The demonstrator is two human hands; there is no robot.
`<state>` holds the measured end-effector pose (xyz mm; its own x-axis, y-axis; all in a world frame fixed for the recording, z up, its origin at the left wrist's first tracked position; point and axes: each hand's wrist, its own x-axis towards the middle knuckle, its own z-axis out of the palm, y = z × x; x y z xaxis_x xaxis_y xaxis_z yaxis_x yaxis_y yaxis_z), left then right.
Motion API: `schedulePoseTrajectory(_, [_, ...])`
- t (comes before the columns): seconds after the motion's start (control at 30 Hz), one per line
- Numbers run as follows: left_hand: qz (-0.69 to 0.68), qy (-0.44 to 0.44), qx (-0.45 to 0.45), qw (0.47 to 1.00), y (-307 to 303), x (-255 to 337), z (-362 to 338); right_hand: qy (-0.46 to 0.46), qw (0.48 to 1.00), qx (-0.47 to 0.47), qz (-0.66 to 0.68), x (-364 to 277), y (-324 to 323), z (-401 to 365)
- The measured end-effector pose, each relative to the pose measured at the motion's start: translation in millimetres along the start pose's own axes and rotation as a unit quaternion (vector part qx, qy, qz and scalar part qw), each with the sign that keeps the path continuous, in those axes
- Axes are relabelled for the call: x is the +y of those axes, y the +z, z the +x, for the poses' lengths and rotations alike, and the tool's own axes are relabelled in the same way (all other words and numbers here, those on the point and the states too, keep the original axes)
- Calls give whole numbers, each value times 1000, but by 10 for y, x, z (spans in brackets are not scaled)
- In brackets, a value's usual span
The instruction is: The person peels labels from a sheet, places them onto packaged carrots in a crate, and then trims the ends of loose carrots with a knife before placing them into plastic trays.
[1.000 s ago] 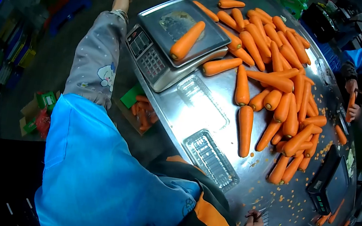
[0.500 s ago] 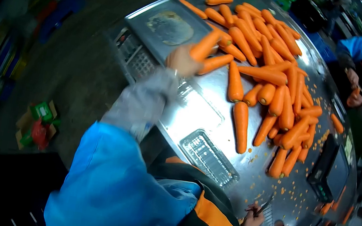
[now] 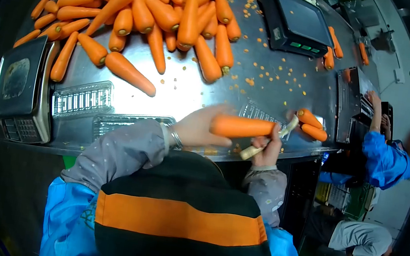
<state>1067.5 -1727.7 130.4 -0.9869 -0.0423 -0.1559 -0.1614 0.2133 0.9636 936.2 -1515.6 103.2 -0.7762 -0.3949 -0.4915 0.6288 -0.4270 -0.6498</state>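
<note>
In front of my body, my left hand [image 3: 199,126] is closed around the thick left end of a carrot [image 3: 242,127], blurred by motion. The carrot lies level, its other end touching the thumb of my right hand [image 3: 269,150]. That hand grips a knife [image 3: 251,152] with a pale handle; its slim blade points up and right, partly hidden. Two carrots [image 3: 313,124] rest just right of my right hand. Behind the held carrot is a clear plastic tray [image 3: 257,112]. A large heap of carrots [image 3: 144,6] covers the table's far left.
A scale [image 3: 20,78] stands at the left edge, near two clear plastic trays [image 3: 83,99] [image 3: 133,123]. Another scale [image 3: 299,22] with a lit display is at the back. Carrot bits dot the metal table [image 3: 269,92]. Co-workers [image 3: 385,159] [image 3: 358,241] are at the right.
My view has swung to the right. My left hand has brought a carrot from beside the left scale over to my right hand, which still holds the knife.
</note>
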Motion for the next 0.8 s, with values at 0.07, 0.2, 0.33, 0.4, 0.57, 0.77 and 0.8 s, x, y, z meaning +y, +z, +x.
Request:
schedulePoseTrajectory(0.07, [-16,-24,29,999,-37,-109,75,-83,993,83,-4,-293,-429,243])
schedulePoseTrajectory(0.2, [150,-18,163,975,-191,-639,-37,-178,955,230,-66,-633,-772,537])
schedulePoseTrajectory(0.33, [361,-22,236,902,-610,-1031,-422,-85,980,157,-84,-666,-1556,961])
schedulePoseTrajectory(0.4, [396,-33,233,888,-927,-949,-511,-92,945,267,-162,-687,-1482,874])
schedulePoseTrajectory(0.57, [632,64,278,721,-1232,-1455,-371,-166,842,314,-407,-635,-1495,773])
schedulePoseTrajectory(0.77, [469,-53,230,851,-1213,-866,-259,-385,669,220,-596,-481,-1420,715])
schedulePoseTrajectory(0.8, [390,-59,257,882,-1143,-748,-263,-422,662,191,-589,-429,-1311,674])
